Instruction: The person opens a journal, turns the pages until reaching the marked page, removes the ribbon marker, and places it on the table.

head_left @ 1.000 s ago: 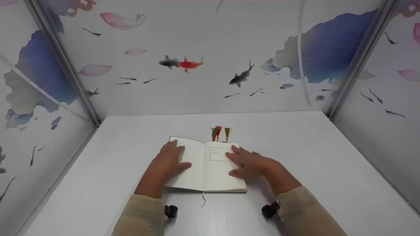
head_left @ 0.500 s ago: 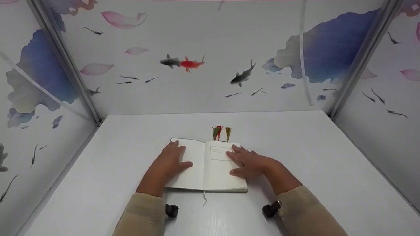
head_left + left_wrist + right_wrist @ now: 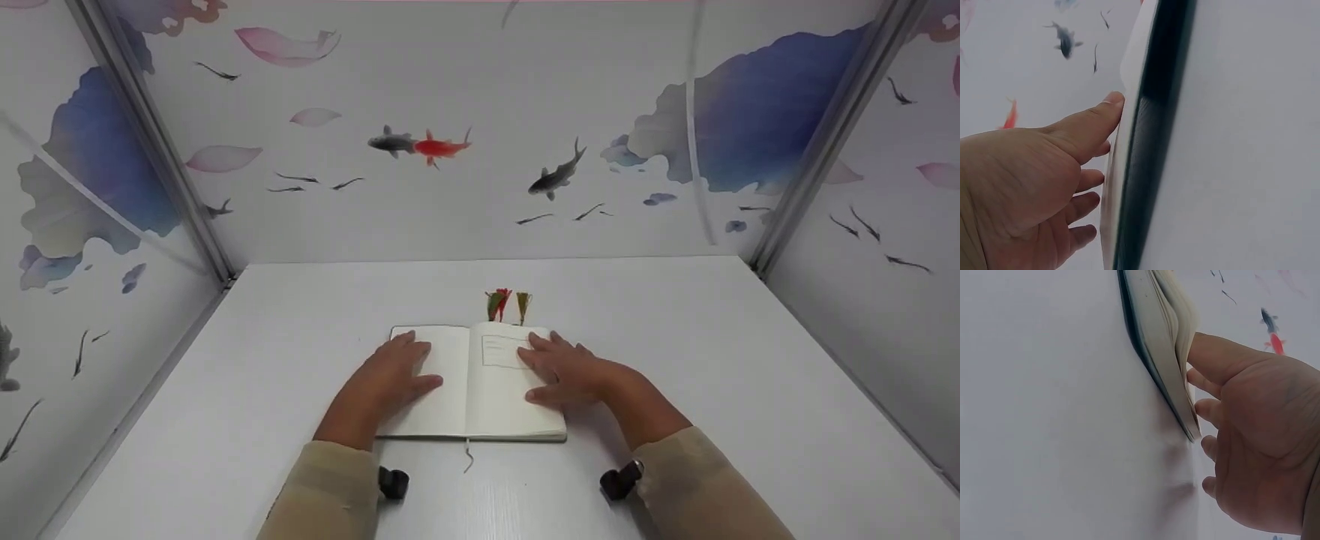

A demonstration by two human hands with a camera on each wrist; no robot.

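Observation:
An open notebook with cream pages and a dark cover lies on the white table. My left hand rests on its left page, fingers spread toward the top outer corner and thumb pointing inward. On the right page, my right hand lies with straight fingertips near a printed box. The left wrist view shows the dark cover edge-on beside the thumb. From the right wrist, the page block appears thick, its edges facing the camera. Neither hand grips anything.
Red, green and gold tassels stick out beyond the notebook's top edge. A thin ribbon hangs from its bottom edge. White panels with painted fish and petals enclose the table at the back and sides. Black wrist devices sit by the sleeves.
The left side of the notebook has come down flatter, its top edge now lower in view, and my left hand has moved down with it. My right hand stays in place.

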